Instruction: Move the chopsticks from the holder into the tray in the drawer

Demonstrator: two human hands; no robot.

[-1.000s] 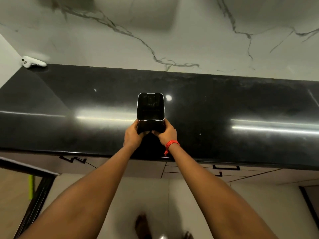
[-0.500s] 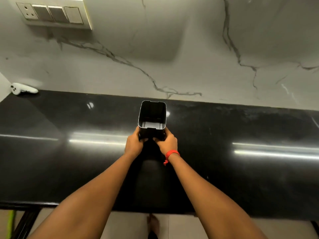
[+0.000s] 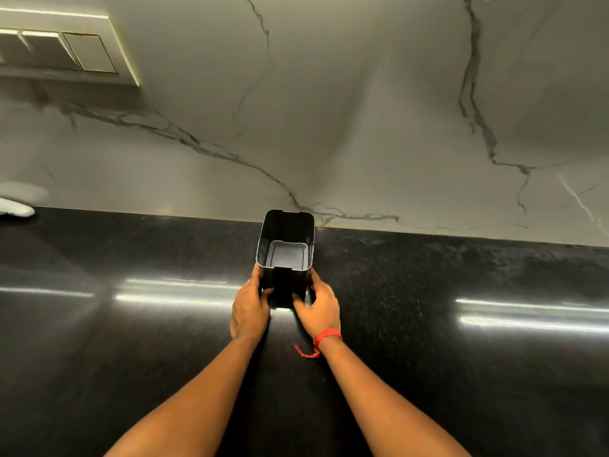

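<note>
A black rectangular holder (image 3: 286,250) stands upright on the black countertop (image 3: 428,341), close to the marble back wall. Its inside shows only a bare grey bottom; I see no chopsticks in it. My left hand (image 3: 249,308) grips the holder's lower left side. My right hand (image 3: 319,306), with a red string at the wrist, grips its lower right side. No drawer or tray is in view.
A marble backsplash (image 3: 362,127) rises behind the counter. A switch plate (image 3: 62,51) is on the wall at upper left. A white object (image 3: 14,209) lies at the counter's far left edge.
Both hands have pushed the holder away from me across the counter toward the back wall. The view has tilted up, so the cabinet fronts and floor have left the frame.
</note>
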